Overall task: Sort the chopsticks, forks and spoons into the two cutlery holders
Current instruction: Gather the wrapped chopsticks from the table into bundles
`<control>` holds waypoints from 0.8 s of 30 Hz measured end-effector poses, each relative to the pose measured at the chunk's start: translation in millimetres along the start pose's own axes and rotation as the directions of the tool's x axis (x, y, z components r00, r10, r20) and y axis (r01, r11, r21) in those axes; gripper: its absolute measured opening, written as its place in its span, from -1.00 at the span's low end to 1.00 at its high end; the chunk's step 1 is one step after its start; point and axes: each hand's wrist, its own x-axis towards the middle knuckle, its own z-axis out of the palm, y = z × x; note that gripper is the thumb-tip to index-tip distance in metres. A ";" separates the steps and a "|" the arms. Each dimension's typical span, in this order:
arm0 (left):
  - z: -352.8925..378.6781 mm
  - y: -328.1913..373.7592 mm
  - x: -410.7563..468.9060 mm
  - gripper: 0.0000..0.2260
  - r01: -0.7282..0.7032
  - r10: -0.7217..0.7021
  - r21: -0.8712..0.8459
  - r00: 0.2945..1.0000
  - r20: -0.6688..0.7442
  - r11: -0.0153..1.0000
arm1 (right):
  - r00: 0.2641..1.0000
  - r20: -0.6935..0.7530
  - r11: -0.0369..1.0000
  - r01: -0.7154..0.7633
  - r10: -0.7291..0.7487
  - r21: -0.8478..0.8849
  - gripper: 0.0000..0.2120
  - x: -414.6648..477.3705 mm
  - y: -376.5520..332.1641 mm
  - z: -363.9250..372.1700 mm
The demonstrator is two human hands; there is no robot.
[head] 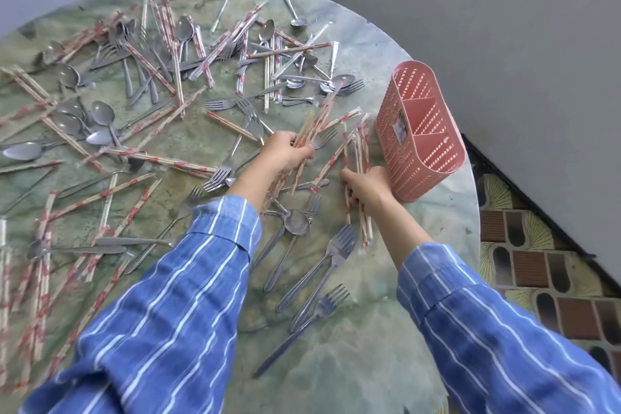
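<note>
Chopsticks (314, 126) fill both grips: left hand (285, 153) clasps one bundle, right hand (369, 186) seemingly another.

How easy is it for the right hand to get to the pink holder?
Probably yes, quite easy. The right hand sits just beside the holder, and nothing lies between them. It grips chopsticks, so it looks able to drop those in.
</note>
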 end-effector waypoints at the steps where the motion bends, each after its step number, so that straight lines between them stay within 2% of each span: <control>1: 3.6 1.9 0.3 -0.88 0.009 -0.009 -0.041 1.000 0.010 0.999 | 1.000 -0.003 0.998 0.001 -0.001 0.057 -0.78 -3.1 1.5 -2.0; 3: 13.1 5.1 2.3 -0.89 0.010 -0.010 -0.061 1.000 -0.006 0.998 | 1.000 -0.006 0.990 0.012 -0.012 0.141 -0.82 -13.5 4.3 -6.9; 5: 21.9 7.4 5.3 -0.80 -0.011 0.015 0.069 0.998 -0.057 0.998 | 0.999 0.011 0.978 0.040 -0.043 0.207 -0.90 -26.1 9.1 -10.0; 8: 32.1 14.2 4.6 -0.70 -0.065 0.094 0.232 0.989 -0.112 0.970 | 0.990 0.043 0.934 0.112 -0.134 0.340 -0.90 -44.9 17.7 -13.5; 12: 44.1 17.7 5.6 -0.61 -0.092 0.137 0.338 0.984 -0.114 0.937 | 0.982 0.056 0.902 0.143 -0.181 0.408 -0.93 -63.5 29.6 -18.0; 15: 47.7 20.1 4.9 -0.66 -0.087 0.142 0.394 0.983 -0.112 0.915 | 0.975 0.098 0.884 0.136 -0.199 0.447 -0.95 -67.2 36.5 -18.9; 19: 44.2 23.3 2.3 -0.68 -0.061 0.098 0.397 0.993 -0.072 0.916 | 0.951 0.129 0.859 0.190 -0.281 0.475 -0.95 -70.1 35.8 -24.7; 22: 33.7 29.4 -4.7 -0.83 -0.089 0.108 0.285 0.993 -0.054 0.955 | 0.927 0.131 0.825 0.242 -0.353 0.511 -0.92 -73.4 29.9 -28.2; 24: 24.9 32.1 -7.7 -0.83 -0.096 0.105 0.193 0.994 -0.037 0.976 | 0.912 0.155 0.808 0.246 -0.381 0.535 -0.87 -75.7 25.5 -28.8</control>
